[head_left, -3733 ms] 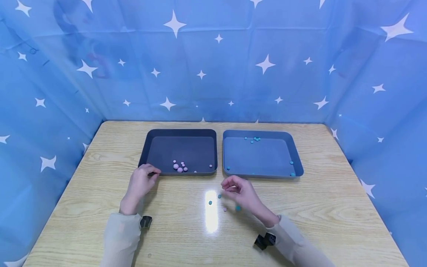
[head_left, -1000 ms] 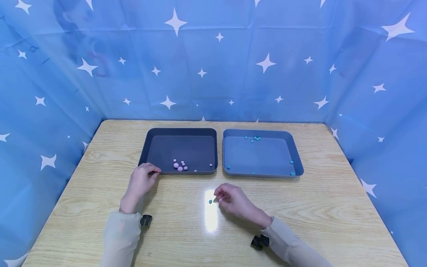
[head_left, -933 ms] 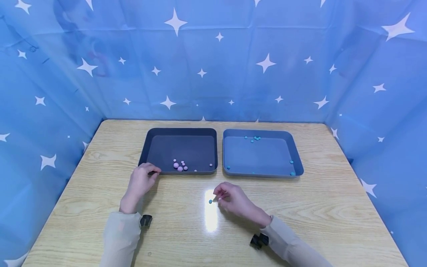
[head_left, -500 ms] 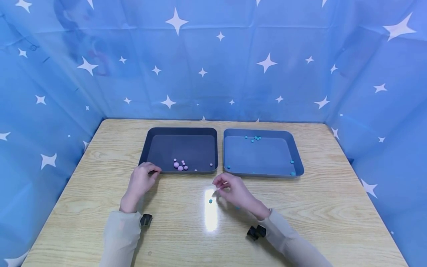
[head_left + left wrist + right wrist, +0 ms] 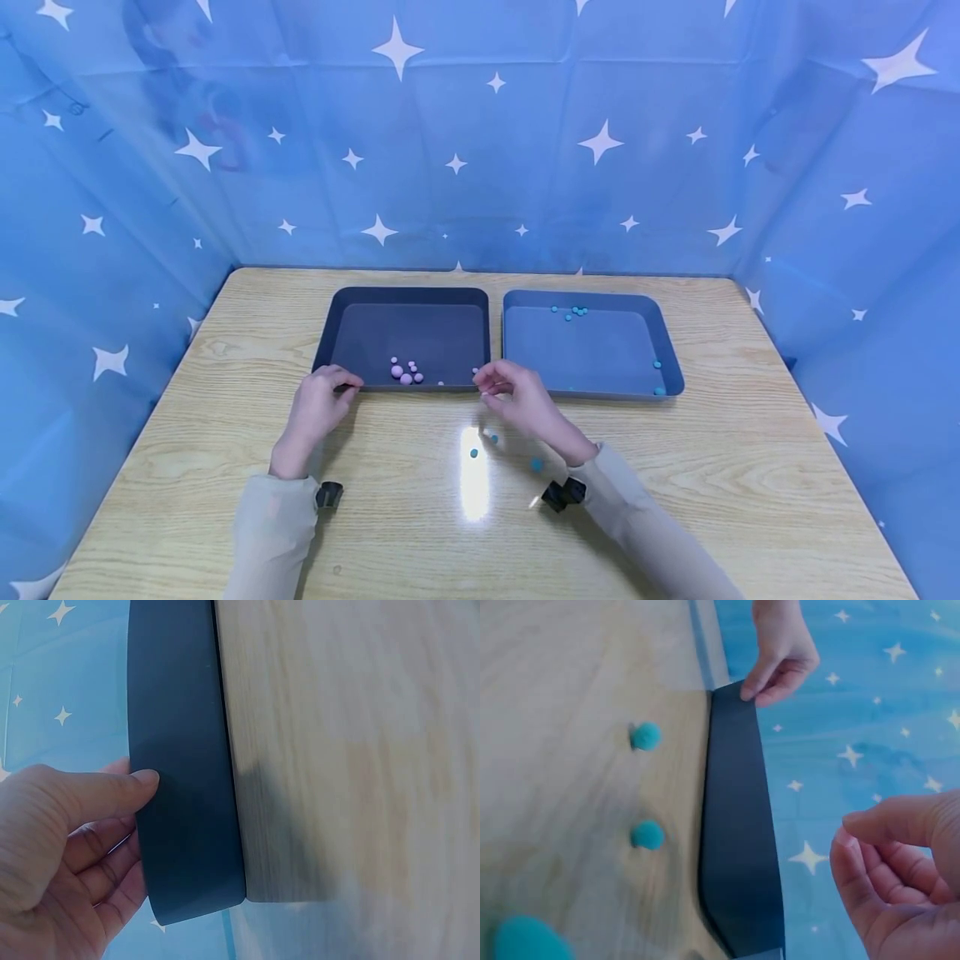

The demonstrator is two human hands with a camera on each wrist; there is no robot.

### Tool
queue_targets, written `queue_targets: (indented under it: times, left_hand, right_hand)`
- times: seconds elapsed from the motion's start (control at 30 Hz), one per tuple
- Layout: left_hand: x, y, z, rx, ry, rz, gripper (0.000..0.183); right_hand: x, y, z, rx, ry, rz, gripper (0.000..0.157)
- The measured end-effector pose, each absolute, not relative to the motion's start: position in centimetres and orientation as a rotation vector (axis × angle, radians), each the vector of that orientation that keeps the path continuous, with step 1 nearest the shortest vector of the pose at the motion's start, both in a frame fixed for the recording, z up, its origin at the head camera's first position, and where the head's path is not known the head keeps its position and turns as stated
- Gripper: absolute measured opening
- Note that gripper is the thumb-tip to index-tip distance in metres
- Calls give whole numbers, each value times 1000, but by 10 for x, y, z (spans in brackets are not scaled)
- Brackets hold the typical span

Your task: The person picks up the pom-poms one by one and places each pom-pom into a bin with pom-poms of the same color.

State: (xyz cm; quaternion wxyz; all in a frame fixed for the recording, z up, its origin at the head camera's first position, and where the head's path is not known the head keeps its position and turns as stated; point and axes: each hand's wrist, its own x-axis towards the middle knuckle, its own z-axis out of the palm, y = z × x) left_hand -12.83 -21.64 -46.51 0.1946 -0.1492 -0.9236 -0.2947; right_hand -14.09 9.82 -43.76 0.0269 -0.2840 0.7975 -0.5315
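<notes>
My left hand [image 5: 318,412] pinches the near wall of the dark tray [image 5: 184,765] close to its left corner, thumb outside and fingers behind. Several pink pom-poms [image 5: 397,372] lie inside along that near wall. My right hand [image 5: 521,404] is raised at the dark tray's near right corner. Its thumb and index finger pinch a small pink pom-pom [image 5: 845,837], mostly hidden between the fingertips. On the table below that hand lie three teal pom-poms: a small one [image 5: 646,736], another small one [image 5: 648,835], and a larger one [image 5: 531,941].
A blue-grey tray [image 5: 585,346] stands right of the dark one, a narrow gap between them. It holds several teal pom-poms [image 5: 576,311], some along the back, others toward the right. Starry blue curtains [image 5: 480,167] enclose the wooden table [image 5: 750,467] at the back and sides.
My right hand has picked up the pink pom-pom from the table and carried it forward and left to the dark tray's near right corner. My left hand has stayed on the tray wall.
</notes>
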Motion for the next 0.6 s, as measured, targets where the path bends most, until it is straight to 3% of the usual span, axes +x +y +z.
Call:
queue_targets:
  times: [0.6]
  left_hand:
    - [-128,-216,-464,-402,-2597,-840,12]
  right_hand:
    - [-168,81,-419,-700,2471,-1696,18]
